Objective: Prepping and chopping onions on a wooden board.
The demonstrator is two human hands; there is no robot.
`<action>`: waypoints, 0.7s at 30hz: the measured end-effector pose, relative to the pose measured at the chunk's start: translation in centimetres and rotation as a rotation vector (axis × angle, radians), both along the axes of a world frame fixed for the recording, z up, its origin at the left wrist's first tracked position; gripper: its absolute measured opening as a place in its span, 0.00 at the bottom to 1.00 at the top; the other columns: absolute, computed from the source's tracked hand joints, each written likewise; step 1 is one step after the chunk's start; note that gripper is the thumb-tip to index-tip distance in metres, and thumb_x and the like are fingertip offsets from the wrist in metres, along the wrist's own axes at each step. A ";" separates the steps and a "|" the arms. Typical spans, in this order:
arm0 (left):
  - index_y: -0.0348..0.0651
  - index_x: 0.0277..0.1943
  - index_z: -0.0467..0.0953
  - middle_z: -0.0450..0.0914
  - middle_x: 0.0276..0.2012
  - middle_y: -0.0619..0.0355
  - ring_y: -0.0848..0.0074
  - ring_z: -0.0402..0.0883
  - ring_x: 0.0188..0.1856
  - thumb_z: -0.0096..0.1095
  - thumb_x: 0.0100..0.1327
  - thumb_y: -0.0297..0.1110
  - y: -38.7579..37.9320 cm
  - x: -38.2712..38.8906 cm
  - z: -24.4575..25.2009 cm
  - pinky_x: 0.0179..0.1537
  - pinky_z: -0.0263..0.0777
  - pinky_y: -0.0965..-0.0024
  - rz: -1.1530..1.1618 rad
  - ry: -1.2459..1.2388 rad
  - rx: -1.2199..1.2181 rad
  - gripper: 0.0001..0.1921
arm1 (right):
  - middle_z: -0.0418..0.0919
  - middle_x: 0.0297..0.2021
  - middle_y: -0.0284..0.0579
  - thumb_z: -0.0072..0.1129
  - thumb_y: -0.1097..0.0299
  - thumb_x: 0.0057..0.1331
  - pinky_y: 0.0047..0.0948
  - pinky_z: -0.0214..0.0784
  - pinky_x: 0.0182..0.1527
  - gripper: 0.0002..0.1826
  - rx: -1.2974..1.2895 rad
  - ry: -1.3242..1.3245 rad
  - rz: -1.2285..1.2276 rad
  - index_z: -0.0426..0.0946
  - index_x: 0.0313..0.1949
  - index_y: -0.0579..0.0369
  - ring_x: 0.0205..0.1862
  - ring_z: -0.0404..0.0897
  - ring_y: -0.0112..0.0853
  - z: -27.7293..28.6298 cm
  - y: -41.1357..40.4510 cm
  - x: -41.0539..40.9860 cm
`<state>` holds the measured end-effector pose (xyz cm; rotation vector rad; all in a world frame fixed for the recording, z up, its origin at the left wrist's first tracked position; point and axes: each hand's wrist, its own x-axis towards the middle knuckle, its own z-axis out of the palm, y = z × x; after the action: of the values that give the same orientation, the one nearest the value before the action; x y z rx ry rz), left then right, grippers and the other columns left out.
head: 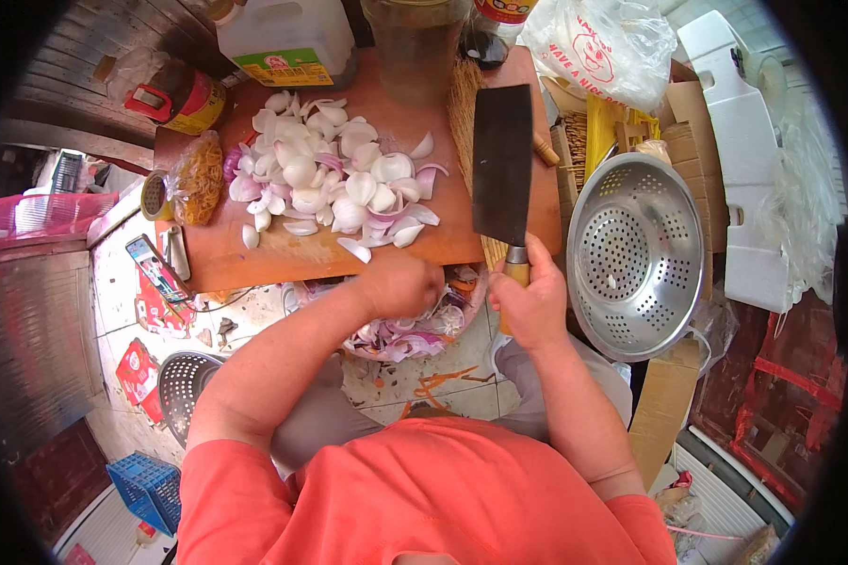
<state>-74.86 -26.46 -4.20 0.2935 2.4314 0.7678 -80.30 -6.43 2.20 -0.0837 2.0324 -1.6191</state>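
My right hand point(530, 293) grips the wooden handle of a cleaver point(503, 166), whose dark broad blade points away from me over the right part of the wooden board point(290, 258). My left hand point(403, 286), blurred, is at the board's near edge, above a tub of onion skins and carrot scraps point(403, 342); its fingers are curled, and whether they hold anything cannot be told. A heap of cut onion pieces point(311, 155) covers the board's middle. Partly under the blade lies a straw brush point(464, 106).
A steel colander point(632, 254) stands at the right beside cardboard boxes. Jars, a plastic jug point(283, 42) and a bag of rubber bands point(201, 176) line the board's far and left sides. A phone point(159, 268) lies at left, a second colander point(184, 388) below.
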 end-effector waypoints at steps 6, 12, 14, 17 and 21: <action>0.48 0.52 0.78 0.77 0.57 0.52 0.58 0.77 0.56 0.67 0.55 0.43 -4.0 -4.1 -0.1 0.53 0.71 0.53 0.536 0.661 0.042 0.21 | 0.78 0.42 0.58 0.57 0.75 0.56 0.47 0.72 0.45 0.31 0.396 0.816 0.198 0.68 0.62 0.58 0.42 0.79 0.52 -0.2 -0.3 1.0; 0.50 0.61 0.74 0.73 0.60 0.54 0.58 0.69 0.64 0.69 0.54 0.51 -4.3 -8.7 -2.3 0.66 0.54 0.44 0.284 0.774 -0.368 0.32 | 0.77 0.42 0.56 0.57 0.74 0.57 0.47 0.72 0.46 0.32 0.492 0.690 0.303 0.67 0.63 0.57 0.44 0.79 0.53 -0.1 -0.9 1.5; 0.49 0.60 0.73 0.76 0.57 0.52 0.58 0.73 0.61 0.71 0.51 0.51 -4.6 -8.9 -3.4 0.64 0.57 0.45 0.249 0.765 -0.410 0.33 | 0.77 0.43 0.57 0.58 0.73 0.57 0.47 0.72 0.47 0.31 0.470 0.660 0.296 0.67 0.62 0.58 0.45 0.79 0.53 -0.2 -1.2 1.5; 0.51 0.61 0.73 0.75 0.58 0.54 0.60 0.72 0.62 0.71 0.52 0.49 -4.0 -8.8 -3.2 0.67 0.54 0.46 0.236 0.589 -0.380 0.32 | 0.78 0.44 0.59 0.58 0.72 0.58 0.47 0.72 0.50 0.30 0.413 0.538 0.249 0.68 0.61 0.60 0.47 0.79 0.53 -0.5 -0.8 1.2; 0.54 0.60 0.74 0.75 0.58 0.54 0.61 0.71 0.64 0.72 0.52 0.47 -3.8 -8.0 -2.9 0.70 0.50 0.43 0.269 0.572 -0.307 0.31 | 0.80 0.45 0.64 0.59 0.68 0.58 0.44 0.71 0.53 0.27 0.356 0.178 0.152 0.70 0.58 0.64 0.49 0.80 0.54 -0.9 -0.9 0.3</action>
<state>-82.82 -30.29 -7.13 0.0660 3.1289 0.4409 -79.99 -7.34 1.30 -0.2538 2.3564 -1.1748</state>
